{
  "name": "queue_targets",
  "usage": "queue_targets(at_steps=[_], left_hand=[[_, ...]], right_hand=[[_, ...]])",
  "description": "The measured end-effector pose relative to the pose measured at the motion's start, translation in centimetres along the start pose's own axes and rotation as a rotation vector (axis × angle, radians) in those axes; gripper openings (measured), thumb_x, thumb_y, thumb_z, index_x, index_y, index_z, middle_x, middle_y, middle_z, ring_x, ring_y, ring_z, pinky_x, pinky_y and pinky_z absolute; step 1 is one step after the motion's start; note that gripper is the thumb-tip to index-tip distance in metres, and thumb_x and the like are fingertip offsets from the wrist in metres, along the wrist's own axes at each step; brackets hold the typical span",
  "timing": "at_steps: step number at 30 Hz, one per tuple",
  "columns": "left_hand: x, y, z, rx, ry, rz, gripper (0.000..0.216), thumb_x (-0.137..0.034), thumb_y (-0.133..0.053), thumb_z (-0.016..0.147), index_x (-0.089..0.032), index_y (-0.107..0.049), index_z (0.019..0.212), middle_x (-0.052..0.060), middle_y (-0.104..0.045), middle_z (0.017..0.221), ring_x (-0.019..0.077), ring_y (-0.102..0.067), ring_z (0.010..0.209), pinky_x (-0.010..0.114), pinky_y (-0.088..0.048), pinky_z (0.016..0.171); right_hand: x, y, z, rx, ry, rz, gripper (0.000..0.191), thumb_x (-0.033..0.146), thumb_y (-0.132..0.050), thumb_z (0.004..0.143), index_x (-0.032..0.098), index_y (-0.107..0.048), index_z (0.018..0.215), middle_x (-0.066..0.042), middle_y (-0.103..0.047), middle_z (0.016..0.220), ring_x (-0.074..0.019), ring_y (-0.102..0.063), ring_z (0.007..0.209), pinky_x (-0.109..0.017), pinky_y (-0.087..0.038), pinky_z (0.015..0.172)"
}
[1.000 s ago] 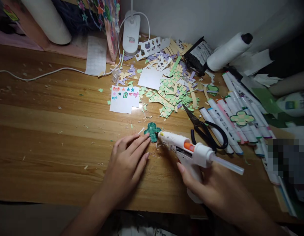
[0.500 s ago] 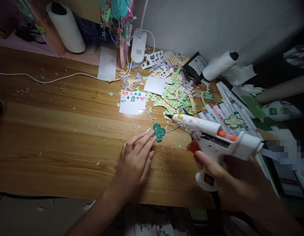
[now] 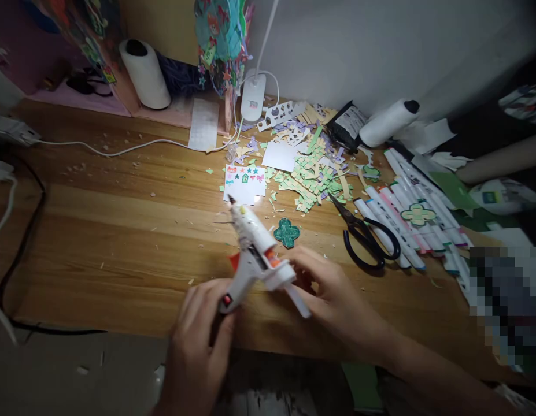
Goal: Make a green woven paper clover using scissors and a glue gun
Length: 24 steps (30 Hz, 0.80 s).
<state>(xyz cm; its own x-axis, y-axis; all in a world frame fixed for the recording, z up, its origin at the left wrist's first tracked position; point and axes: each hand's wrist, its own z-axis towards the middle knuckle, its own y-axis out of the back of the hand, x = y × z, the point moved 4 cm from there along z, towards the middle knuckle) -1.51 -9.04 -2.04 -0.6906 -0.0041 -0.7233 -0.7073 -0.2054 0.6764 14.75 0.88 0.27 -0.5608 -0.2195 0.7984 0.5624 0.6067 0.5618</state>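
Note:
A white glue gun [image 3: 254, 237] with an orange trigger is tilted up and to the left above the table. My left hand [image 3: 200, 323] is closed around the lower end of its handle, by the red switch. My right hand [image 3: 332, 294] is beside the gun's rear, fingers loosely curved and apart; their tips are partly hidden behind the gun. A clear glue stick [image 3: 298, 300] sticks out of the back, close to the right thumb. Just beyond the right fingers, a dark green four-lobed cutout [image 3: 287, 233] lies flat on the wooden table [image 3: 98, 231].
Black-handled scissors [image 3: 367, 237] lie right of the cutout. Several markers [image 3: 406, 214] and a pale green-edged cutout [image 3: 418, 214] are farther right. Paper scraps [image 3: 315, 167], a sticker sheet [image 3: 245, 185] and a power strip [image 3: 252, 98] are behind. Cables run along the left.
The glue gun has swung left and now points up-left, gripped by my left hand. My left hand has left the green cutout; my right hand has come off the handle. The scissors are now uncovered.

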Motion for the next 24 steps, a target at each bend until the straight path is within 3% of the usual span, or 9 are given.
queue_targets(at_steps=[3, 11, 16, 19, 24], left_hand=[[3.1, 2.7, 0.0, -0.065, 0.083, 0.161, 0.017, -0.022, -0.051, 0.089, -0.025, -0.054, 0.106, 0.005, -0.061, 0.103, 0.0224, -0.055, 0.097, 0.034, -0.043, 0.084], [9.2, 9.5, 1.3, -0.271, 0.354, 0.487, 0.037, -0.04, -0.053, 0.086, -0.018, -0.055, 0.116, 0.01, -0.058, 0.116, 0.0364, -0.052, 0.11, 0.05, -0.041, 0.095], [11.9, 11.0, 2.8, -0.357, 0.246, 0.678, 0.042, -0.044, -0.047, 0.087, -0.013, -0.06, 0.113, 0.013, -0.063, 0.111, 0.0349, -0.057, 0.106, 0.048, -0.043, 0.095], [12.8, 11.0, 3.7, -0.337, 0.195, 0.796, 0.046, -0.046, -0.039, 0.088, -0.012, -0.063, 0.108, 0.014, -0.066, 0.106, 0.0333, -0.06, 0.102, 0.047, -0.045, 0.093], [13.5, 10.9, 4.1, -0.359, 0.278, 0.781, 0.045, -0.045, -0.042, 0.088, -0.013, -0.062, 0.112, 0.014, -0.064, 0.107, 0.0338, -0.058, 0.105, 0.049, -0.044, 0.094]], right_hand=[[-0.7, -0.7, 0.6, -0.109, 0.014, -0.146, 0.008, 0.014, -0.057, 0.086, 0.019, -0.063, 0.089, -0.004, -0.062, 0.085, -0.0177, -0.057, 0.081, -0.029, -0.045, 0.072], [-0.6, -2.2, 1.7, -0.153, 0.037, -0.283, 0.006, 0.015, -0.058, 0.083, 0.016, -0.061, 0.079, -0.007, -0.064, 0.08, -0.0192, -0.056, 0.077, -0.03, -0.044, 0.067], [-1.0, -2.5, 2.2, -0.154, 0.037, -0.263, 0.008, 0.011, -0.06, 0.08, 0.016, -0.061, 0.074, -0.005, -0.062, 0.072, -0.0162, -0.055, 0.067, -0.027, -0.042, 0.061], [-1.5, -2.5, 2.4, -0.145, 0.025, -0.222, 0.007, 0.009, -0.063, 0.077, 0.015, -0.063, 0.073, -0.003, -0.06, 0.068, -0.0141, -0.052, 0.062, -0.025, -0.04, 0.057], [-1.9, -2.4, 2.6, -0.071, -0.057, -0.142, 0.005, 0.01, -0.063, 0.079, 0.014, -0.064, 0.075, -0.002, -0.06, 0.068, -0.012, -0.051, 0.059, -0.024, -0.039, 0.054]])
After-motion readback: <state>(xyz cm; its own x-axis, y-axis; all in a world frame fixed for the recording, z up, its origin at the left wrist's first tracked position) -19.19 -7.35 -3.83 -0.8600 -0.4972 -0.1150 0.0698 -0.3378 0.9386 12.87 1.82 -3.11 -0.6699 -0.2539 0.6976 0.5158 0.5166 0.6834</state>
